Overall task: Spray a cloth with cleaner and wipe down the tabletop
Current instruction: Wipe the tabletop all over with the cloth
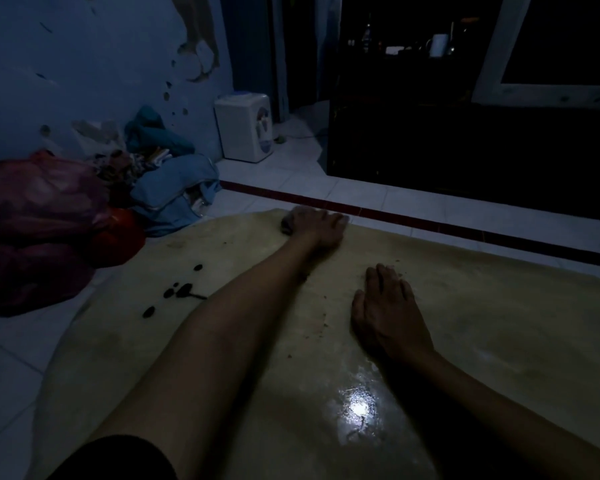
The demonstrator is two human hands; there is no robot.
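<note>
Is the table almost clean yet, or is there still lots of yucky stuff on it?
Partly. The near tabletop shines wet, so it looks wiped. The left hand presses the cloth at the far edge; the right hand rests flat. Dark blobs on the left and crumbs mid-table remain.
</note>
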